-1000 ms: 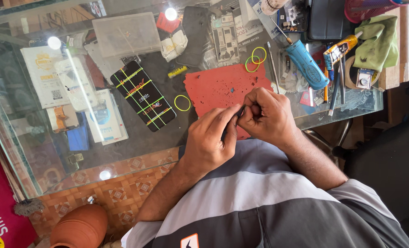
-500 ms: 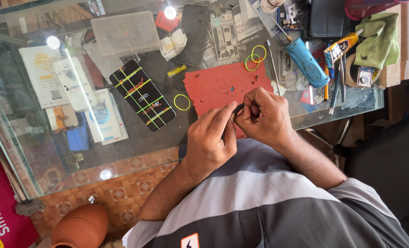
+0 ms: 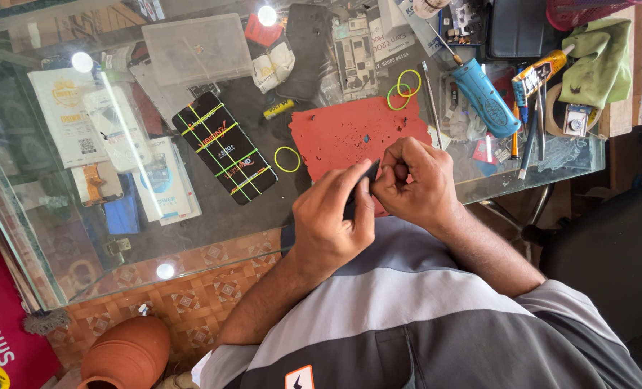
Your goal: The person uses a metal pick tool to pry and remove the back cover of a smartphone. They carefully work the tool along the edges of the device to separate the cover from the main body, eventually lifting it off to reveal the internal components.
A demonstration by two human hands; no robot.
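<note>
My left hand (image 3: 332, 220) and my right hand (image 3: 411, 184) meet at the near edge of a glass table (image 3: 213, 223), over the lower part of a red work mat (image 3: 346, 133). Both hands pinch a small dark flat object (image 3: 364, 180) held between them; most of it is hidden by my fingers. A black phone (image 3: 224, 148) bound with yellow-green rubber bands lies to the left of the mat. Loose yellow-green rubber bands (image 3: 287, 159) lie beside the mat and at its top right corner (image 3: 404, 88).
A blue tool (image 3: 483, 97), screwdrivers and tweezers (image 3: 530, 133), a green cloth (image 3: 598, 61), a clear plastic box (image 3: 195, 47) and a bare phone board (image 3: 353, 54) crowd the back of the table. Papers and phone parts show under the glass at left. A clay pot (image 3: 126, 353) stands on the tiled floor.
My hands stay together at the table edge; the fingers have shifted slightly on the small dark object. Nothing else has moved.
</note>
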